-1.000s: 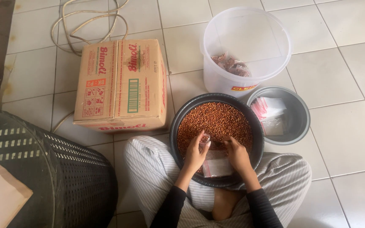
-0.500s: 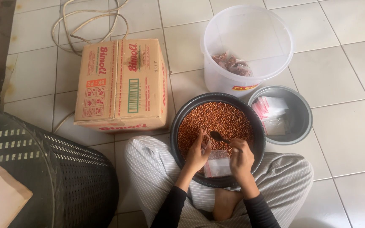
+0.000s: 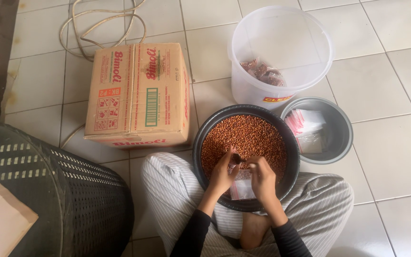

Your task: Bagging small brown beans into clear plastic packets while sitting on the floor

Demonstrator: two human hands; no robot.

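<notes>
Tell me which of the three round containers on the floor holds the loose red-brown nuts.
The black basin at the person's lap, under both hands. The white bucket holds filled packets; the grey bowl holds empty plastic bags.

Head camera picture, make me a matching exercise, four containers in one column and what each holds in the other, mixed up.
Things:
1. dark round basin
2. clear plastic bucket
3. grey bowl
4. cardboard box

Contents:
A. a few filled small packets
B. nothing visible, it is closed
C. loose reddish-brown nuts
D. empty clear bags

Pairs: 1-C, 2-A, 3-D, 4-B
</notes>
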